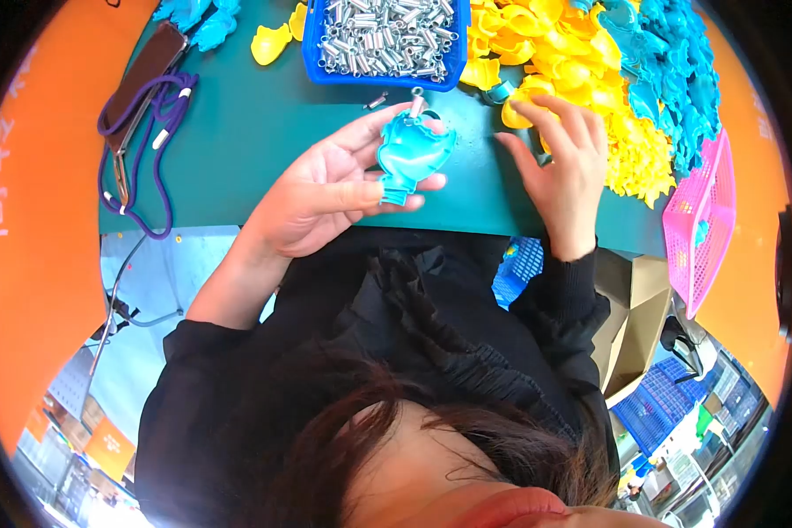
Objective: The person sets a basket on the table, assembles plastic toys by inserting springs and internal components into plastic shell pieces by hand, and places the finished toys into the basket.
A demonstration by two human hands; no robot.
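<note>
Gripped in my left hand (326,180) is a blue plastic half-shell (414,151), its hollow side facing up. The thumb presses on its narrow lower end and the fingers lie behind it. A small metal spring (417,104) stands at the shell's top edge. My right hand (565,158) is apart from the shell, with thumb and fingers spread and nothing visible between them. Its fingertips are at the near edge of a pile of yellow plastic shells (554,53); whether they touch one I cannot tell. Loose springs (377,100) lie on the green table (466,198).
A blue bin (387,84) of metal springs stands at the back. Small yellow pieces (638,158) and blue pieces (678,70) are heaped right, beside a pink basket (704,220). At left lies a phone (145,79) with a purple cord (163,198). Below is a cardboard box (634,317).
</note>
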